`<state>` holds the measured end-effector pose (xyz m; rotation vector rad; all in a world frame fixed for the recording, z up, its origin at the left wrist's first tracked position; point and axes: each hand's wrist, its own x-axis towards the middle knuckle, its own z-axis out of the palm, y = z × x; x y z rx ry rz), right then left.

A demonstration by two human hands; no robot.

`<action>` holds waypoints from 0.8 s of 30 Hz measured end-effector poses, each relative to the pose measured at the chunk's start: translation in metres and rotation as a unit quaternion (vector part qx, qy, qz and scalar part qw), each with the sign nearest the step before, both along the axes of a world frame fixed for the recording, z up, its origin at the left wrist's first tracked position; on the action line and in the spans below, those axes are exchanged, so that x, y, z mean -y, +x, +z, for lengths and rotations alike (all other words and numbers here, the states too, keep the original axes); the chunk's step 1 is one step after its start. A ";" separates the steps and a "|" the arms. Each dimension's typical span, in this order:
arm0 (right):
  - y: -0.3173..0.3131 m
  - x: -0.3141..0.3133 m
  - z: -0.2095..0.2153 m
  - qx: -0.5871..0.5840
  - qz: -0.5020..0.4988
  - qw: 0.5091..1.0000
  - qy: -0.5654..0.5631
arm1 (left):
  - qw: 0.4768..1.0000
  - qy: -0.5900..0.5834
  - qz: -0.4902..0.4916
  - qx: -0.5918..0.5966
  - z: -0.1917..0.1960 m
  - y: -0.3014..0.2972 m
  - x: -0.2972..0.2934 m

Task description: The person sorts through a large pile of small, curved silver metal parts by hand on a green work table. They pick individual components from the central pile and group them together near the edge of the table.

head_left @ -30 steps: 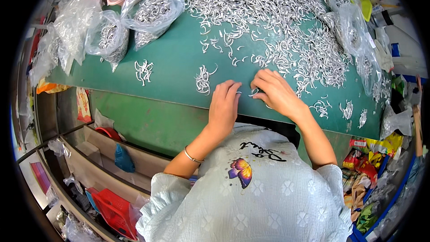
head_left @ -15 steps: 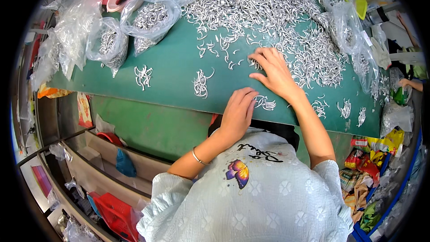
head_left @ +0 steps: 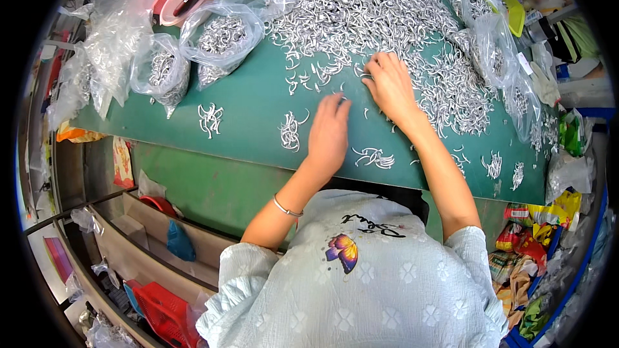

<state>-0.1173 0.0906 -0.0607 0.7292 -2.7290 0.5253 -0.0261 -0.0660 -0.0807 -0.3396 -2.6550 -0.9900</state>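
Observation:
Small curved silver metal pieces [head_left: 367, 0] lie in a large heap on the green table [head_left: 251, 109]. My right hand [head_left: 391, 87] is over the heap's near edge, fingers bent over loose pieces, thumb apart from them. To its left, my left hand [head_left: 329, 132] reaches over the table, its fingers close together and slightly blurred. A small piece shows by its fingertips; whether they grip it is unclear. Between my forearms, near the table edge, is a small bunch of pieces [head_left: 374, 158]. Another bunch [head_left: 291, 131] sits just left of my left hand.
More small bunches lie at the far left [head_left: 210, 120] and right [head_left: 492, 165] along the table's near side. Clear plastic bags [head_left: 222, 38] of pieces stand at the back left, beside a pink basin [head_left: 186, 1]. A yellow-green tray [head_left: 506, 0] is at the back right.
My left hand has moved up and left, away from the bunch near the edge, uncovering it. My right hand has shifted slightly farther toward the heap.

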 end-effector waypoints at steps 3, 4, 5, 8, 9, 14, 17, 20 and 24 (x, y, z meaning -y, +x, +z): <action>-0.004 -0.006 -0.010 -0.019 0.002 0.999 0.029 | 0.995 0.047 -0.086 0.028 0.004 0.015 -0.003; 0.000 -0.009 -0.007 0.000 0.006 1.000 -0.015 | 0.992 0.075 -0.098 0.022 0.002 0.019 -0.003; 0.006 -0.012 0.000 0.039 0.022 0.998 -0.035 | 0.992 0.093 -0.083 0.017 0.002 0.021 -0.002; 0.031 -0.022 0.019 0.162 0.117 0.975 -0.094 | 0.992 0.124 -0.037 0.003 0.007 0.020 0.006; 0.039 -0.021 0.021 0.185 0.143 0.970 -0.072 | 0.993 0.120 -0.017 0.001 0.010 0.018 0.010; 0.023 -0.013 0.017 0.234 0.094 0.963 -0.094 | 0.995 0.094 -0.026 0.007 0.011 0.022 0.004; -0.004 0.008 -0.005 0.092 -0.007 0.995 -0.029 | 0.996 0.065 -0.055 0.008 0.014 0.024 -0.010; -0.008 0.013 -0.013 -0.015 -0.003 1.000 0.027 | 0.998 0.033 -0.055 0.003 0.005 0.024 -0.017; 0.008 -0.015 0.016 0.133 0.085 0.987 -0.025 | 0.998 0.039 -0.046 0.002 0.001 0.028 -0.011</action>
